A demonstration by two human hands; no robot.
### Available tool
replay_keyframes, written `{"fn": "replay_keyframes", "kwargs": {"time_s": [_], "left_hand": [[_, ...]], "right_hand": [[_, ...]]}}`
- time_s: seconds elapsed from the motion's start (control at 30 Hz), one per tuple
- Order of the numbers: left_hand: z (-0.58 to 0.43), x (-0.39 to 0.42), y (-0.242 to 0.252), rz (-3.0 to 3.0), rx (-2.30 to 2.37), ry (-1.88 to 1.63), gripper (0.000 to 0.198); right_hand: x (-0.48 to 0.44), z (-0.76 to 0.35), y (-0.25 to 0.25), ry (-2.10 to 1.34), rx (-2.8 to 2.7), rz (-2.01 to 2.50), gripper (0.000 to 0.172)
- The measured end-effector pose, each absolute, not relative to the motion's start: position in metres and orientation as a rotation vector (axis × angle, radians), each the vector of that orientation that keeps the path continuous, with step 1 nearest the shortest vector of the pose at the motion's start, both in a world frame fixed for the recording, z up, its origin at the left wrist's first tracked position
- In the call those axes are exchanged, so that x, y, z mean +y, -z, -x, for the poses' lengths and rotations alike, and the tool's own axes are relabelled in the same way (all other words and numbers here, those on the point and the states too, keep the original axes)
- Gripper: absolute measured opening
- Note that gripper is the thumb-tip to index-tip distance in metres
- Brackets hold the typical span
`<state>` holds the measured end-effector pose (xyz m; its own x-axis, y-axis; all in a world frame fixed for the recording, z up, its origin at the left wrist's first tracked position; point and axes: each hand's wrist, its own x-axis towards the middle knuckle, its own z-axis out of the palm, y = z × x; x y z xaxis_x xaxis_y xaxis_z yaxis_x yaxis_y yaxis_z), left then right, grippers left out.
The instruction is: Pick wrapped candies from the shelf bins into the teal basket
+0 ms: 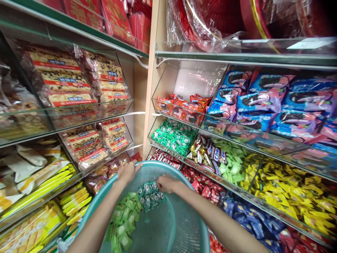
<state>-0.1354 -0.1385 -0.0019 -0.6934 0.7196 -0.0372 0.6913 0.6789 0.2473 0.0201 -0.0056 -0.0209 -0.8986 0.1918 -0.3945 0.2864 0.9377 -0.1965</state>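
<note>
A teal plastic basket point(193, 211) with perforated sides stands before me below the shelves. My left hand point(129, 173) is closed on its far left rim. Inside, my right hand point(166, 184) has its fingers curled against a cluster of dark green wrapped candies point(151, 196) lying in rough rows. Whatever those fingers may hold is hidden. Left of this cluster is a pile of light green packets point(125, 221) on the basket's bottom. Bright green candies point(173, 136) fill a shelf compartment just beyond the basket.
Glass-fronted shelves point(229, 126) meet in a corner around the basket. To the right are blue cookie packs point(260, 102) and yellow-wrapped sweets point(286, 186). Packaged pastries point(71, 84) fill the left side. A wooden upright point(150, 80) divides the shelves.
</note>
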Motion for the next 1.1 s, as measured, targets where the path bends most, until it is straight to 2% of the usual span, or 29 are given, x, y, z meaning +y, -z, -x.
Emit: {"fn": "replay_keyframes", "kwargs": {"time_s": [0.2,0.33,0.43,0.5,0.6,0.73,0.97,1.1], "left_hand": [[0.133,-0.139,0.000,-1.165,2.771,-0.296,0.057],[0.134,-0.138,0.001,-1.163,2.748,-0.317,0.056],[0.135,-0.137,0.004,-1.166,2.747,-0.332,0.057],[0.136,-0.137,0.005,-1.158,2.751,-0.348,0.057],[0.137,-0.139,0.005,-1.157,2.745,-0.361,0.055],[0.138,-0.140,0.003,-1.151,2.748,-0.376,0.054],[0.142,-0.142,0.004,-1.138,2.751,-0.371,0.051],[0.144,-0.142,0.006,-1.132,2.754,-0.367,0.053]], "right_hand": [[-0.013,-0.025,-0.003,0.233,2.812,-0.308,0.014],[-0.008,-0.021,-0.039,0.435,2.962,-0.165,0.005],[0.005,-0.013,-0.077,0.621,3.121,-0.082,0.006],[0.017,-0.007,-0.102,0.599,3.256,-0.214,0.009],[0.038,0.005,-0.127,0.370,3.366,-0.737,0.013],[0.058,0.023,-0.136,0.241,3.255,-1.308,0.015],[0.060,0.047,-0.122,0.383,3.089,-1.554,0.032],[0.062,0.051,-0.114,0.382,3.075,-1.587,0.035]]}}
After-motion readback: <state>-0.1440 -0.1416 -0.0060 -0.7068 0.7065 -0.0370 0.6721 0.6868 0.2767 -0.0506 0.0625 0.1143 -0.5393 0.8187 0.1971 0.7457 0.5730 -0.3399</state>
